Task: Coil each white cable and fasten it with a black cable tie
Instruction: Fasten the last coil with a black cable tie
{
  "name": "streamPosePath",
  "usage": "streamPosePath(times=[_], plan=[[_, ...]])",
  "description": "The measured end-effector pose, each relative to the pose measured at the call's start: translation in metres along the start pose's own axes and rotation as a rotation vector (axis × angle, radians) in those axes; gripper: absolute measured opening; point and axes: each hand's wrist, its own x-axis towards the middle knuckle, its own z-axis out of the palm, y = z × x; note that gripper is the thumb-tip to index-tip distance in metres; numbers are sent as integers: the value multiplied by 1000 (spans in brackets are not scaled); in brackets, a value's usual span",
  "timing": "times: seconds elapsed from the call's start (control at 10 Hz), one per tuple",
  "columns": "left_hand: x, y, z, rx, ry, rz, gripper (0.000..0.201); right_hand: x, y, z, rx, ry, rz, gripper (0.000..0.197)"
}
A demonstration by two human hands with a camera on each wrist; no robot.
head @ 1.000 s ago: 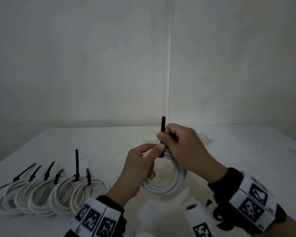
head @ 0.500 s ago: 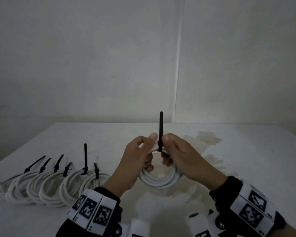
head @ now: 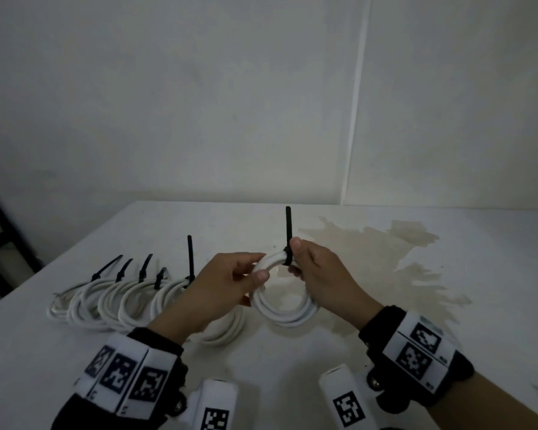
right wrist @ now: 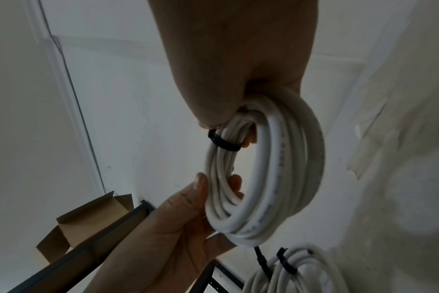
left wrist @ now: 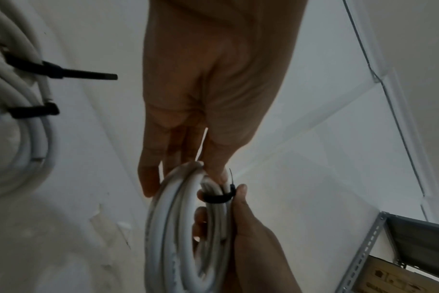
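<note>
A: Where are we?
B: Frame centre: left hand (head: pixel 227 283) grips the white coil (head: pixel 284 301); right hand (head: pixel 319 268) pinches its black tie (head: pixel 288 243), cinched, I'd say.
A: And the rest?
B: Tied coils (head: pixel 112 299) lie lower left on the desk (head: pixel 448 305); no loose cables visible.

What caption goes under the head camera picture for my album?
Left hand and right hand hold a round coil of white cable, black plastic cable tie around it, tail pointing up.
</note>
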Motion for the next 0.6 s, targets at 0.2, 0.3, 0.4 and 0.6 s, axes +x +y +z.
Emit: streamPosePath(times=[0.2,0.3,0.4,0.6], plan=[[1,-24,-17,108,78,-73,24,1,-2,28,44,-128,99,38],[2,-37,-23,176,88,-102,24,7,5,41,37,-219,161,43],[4,-50,-28,252,88,-153,29,11,9,49,51,-297,202,51],[13,-56,-31,632,96,-233,22,17,21,57,-27,-366,248,54]])
